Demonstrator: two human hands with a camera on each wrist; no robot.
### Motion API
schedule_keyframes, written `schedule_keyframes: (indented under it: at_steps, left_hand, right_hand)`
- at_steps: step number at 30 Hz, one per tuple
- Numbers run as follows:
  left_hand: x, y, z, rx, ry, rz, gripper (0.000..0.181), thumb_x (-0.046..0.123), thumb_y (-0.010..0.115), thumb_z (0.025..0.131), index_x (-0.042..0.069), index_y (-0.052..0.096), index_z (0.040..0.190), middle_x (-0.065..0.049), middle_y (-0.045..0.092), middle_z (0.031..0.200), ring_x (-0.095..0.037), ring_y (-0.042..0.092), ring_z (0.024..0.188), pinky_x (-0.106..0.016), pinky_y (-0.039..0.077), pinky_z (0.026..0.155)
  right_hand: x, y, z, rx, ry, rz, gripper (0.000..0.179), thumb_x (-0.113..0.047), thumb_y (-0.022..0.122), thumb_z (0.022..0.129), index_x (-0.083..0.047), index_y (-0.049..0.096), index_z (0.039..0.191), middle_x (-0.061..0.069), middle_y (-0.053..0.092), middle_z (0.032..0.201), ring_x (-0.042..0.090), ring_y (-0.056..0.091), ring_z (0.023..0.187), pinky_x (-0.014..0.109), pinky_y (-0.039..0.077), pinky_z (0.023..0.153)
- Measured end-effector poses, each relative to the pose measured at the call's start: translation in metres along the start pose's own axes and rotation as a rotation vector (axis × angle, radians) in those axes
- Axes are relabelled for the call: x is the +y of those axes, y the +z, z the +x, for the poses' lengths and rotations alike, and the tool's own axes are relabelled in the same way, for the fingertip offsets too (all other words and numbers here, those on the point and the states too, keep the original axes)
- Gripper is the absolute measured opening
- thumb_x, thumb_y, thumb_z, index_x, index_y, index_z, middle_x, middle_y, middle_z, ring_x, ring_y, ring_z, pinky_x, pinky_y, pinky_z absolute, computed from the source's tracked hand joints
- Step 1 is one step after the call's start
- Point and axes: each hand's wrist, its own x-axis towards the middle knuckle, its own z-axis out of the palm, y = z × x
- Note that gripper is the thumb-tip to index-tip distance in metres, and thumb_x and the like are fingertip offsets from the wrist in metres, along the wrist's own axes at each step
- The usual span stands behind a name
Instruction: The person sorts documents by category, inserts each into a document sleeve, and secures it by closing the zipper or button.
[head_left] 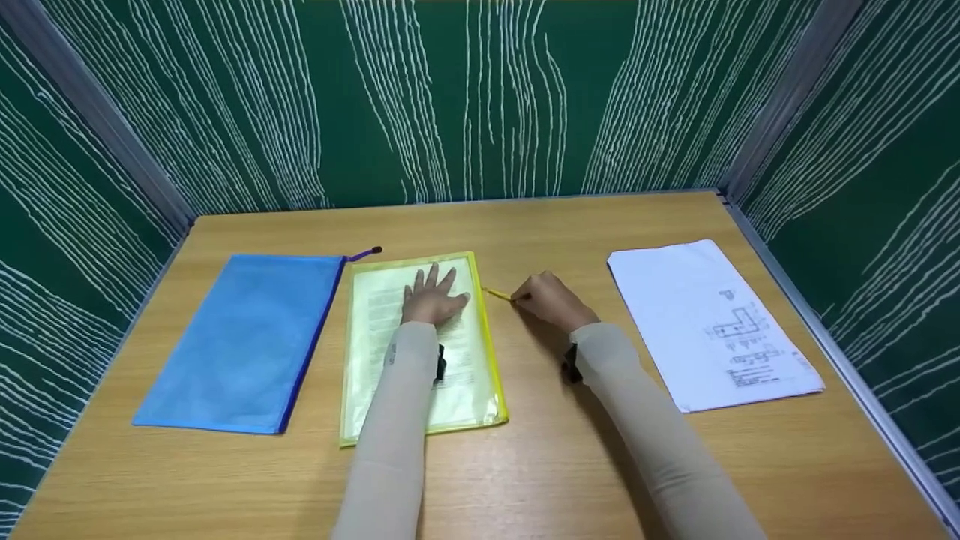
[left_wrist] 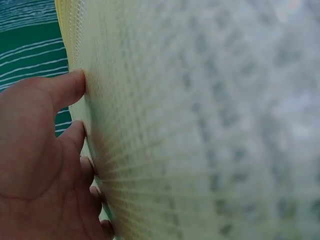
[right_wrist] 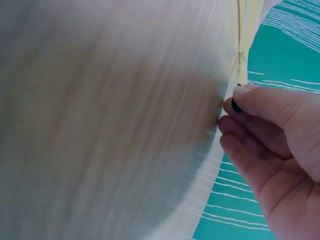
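A yellow-edged clear zip folder [head_left: 466, 397] with a printed sheet inside lies on the table, its zip edge on the right. My left hand [head_left: 433, 300] rests spread on the folder's upper part; in the left wrist view its fingertips [left_wrist: 75, 85] touch the mesh surface. To the right of the folder, my right hand [head_left: 553, 300] pinches the yellow zip pull [head_left: 495, 293], which stretches from the zip edge. In the right wrist view a black tip [right_wrist: 236, 106] shows between thumb and finger.
A blue zip folder [head_left: 240, 337] with a purple zip edge and dark-tipped pull lies to the left. On the right is a stack of white papers [head_left: 660, 315] with printed drawings. Green panels [head_left: 450, 97] with white lines stand around the wooden table [head_left: 510, 495].
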Motion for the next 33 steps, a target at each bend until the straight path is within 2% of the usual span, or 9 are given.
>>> schedule_keyframes:
  at_steps: [6,13,21,33]
  left_hand:
    - [0.000,0.000,0.002,0.001,-0.004,0.006,0.067,0.052,0.041,0.097,0.030,0.015,0.155,-0.002,-0.005,0.163,-0.029,-0.011,0.149,-0.052,-0.006,0.119]
    - [-0.001,0.003,0.006,0.014,-0.027,0.014,0.067,0.053,0.039,0.098,0.030,0.014,0.155,-0.001,-0.005,0.163,-0.030,-0.010,0.149,-0.052,-0.005,0.119]
    - [0.002,0.000,0.007,0.014,-0.027,0.003,0.067,0.053,0.039,0.097,0.030,0.015,0.155,-0.001,-0.006,0.163,-0.029,-0.011,0.149,-0.052,-0.008,0.119]
    - [-0.002,0.000,0.011,0.013,-0.017,-0.025,0.068,0.053,0.040,0.097,0.029,0.014,0.155,-0.001,-0.007,0.163,-0.029,-0.013,0.149,-0.051,-0.009,0.119]
  right_hand:
    - [-0.002,0.001,-0.001,-0.017,0.037,0.010,0.022,0.001,0.066,0.087,-0.006,0.074,0.106,0.013,0.072,0.107,0.024,0.069,0.100,0.036,0.057,0.084]
    - [0.000,0.001,-0.006,-0.021,-0.023,0.009,0.019,-0.001,0.067,0.087,-0.005,0.075,0.103,0.014,0.073,0.102,0.024,0.070,0.095,0.035,0.058,0.079]
    - [0.001,-0.004,-0.010,-0.038,0.013,0.033,0.020,-0.001,0.068,0.087,-0.007,0.076,0.104,0.012,0.073,0.103,0.021,0.070,0.096,0.035,0.058,0.081]
    - [-0.002,-0.005,-0.015,-0.081,0.000,0.004,0.019,-0.003,0.067,0.088,-0.007,0.076,0.104,0.011,0.073,0.105,0.021,0.069,0.100,0.035,0.057,0.083]
